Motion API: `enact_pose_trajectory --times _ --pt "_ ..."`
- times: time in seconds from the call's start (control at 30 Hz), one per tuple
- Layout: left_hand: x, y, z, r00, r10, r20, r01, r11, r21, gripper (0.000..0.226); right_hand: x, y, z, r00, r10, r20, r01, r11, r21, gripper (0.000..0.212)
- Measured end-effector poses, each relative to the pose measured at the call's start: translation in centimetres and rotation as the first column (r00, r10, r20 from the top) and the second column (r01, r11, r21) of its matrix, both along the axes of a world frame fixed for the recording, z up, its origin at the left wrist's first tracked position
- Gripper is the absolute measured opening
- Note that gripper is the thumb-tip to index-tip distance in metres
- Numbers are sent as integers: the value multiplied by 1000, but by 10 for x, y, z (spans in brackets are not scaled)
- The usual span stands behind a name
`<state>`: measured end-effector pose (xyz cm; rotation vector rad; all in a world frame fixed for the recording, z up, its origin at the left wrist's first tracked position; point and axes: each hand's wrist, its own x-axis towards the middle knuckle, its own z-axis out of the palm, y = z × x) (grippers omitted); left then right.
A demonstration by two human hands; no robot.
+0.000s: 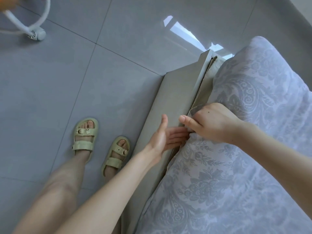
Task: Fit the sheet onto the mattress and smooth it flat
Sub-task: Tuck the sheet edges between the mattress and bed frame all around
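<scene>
Glossy grey floor (84, 68) tiles, large and square, run under a flat beige bed frame (173, 92). A pale sheet (236, 174) with woven floral and paisley damask covers the rounded mattress (208, 81) — only a beige strip of it shows along the edge. The right hand (209, 123) is curled, pinching the sheet's hem at that edge; the left hand (166, 136) lies spread, palm up, fingers tucked under it. Cream buckled sandals (84, 135) — chunky, rubbery.
</scene>
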<state>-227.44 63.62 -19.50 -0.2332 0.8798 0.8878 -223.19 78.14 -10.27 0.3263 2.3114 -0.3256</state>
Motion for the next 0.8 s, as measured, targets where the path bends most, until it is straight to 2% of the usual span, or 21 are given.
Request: enact_pose_trajectory --times 0.07,0.17,0.27,0.3,0.37,0.43,0.53,0.67,0.73,0.8 --pt "0 6 -2 999 13 43 -13 1000 -5 89 -1 0 10 1000 7 -14 -8 1000 -8 68" --pt "10 34 3 996 -46 74 38 994 104 87 4 0 20 999 7 -41 -9 999 -47 60" --pt "17 65 10 995 -71 67 60 985 160 61 11 1 16 989 59 -134 -59 998 4 59" --pt "16 71 7 996 -65 68 52 983 177 58 15 2 12 984 63 -167 -64 998 2 61" --pt "9 80 -7 988 -141 61 128 975 180 73 19 6 2 981 56 -186 -67 996 -55 69" --pt "-7 86 -9 974 -203 96 191 974 121 90 21 12 -7 972 8 -233 -47 986 -160 72" --pt "-27 79 -11 970 -121 210 101 990 102 97 29 17 -16 939 -7 -343 -67 977 -202 63" --pt "-40 52 -15 999 11 36 -12 999 31 91 46 15 -28 862 57 -503 -91 995 -43 44" --pt "-32 43 -16 997 31 -77 -31 1000 6 84 40 11 -39 864 66 -498 -95 995 -33 42" --pt "-20 42 -12 996 28 -83 -29 1000 -1 76 33 6 -44 837 45 -546 -81 996 -42 39"
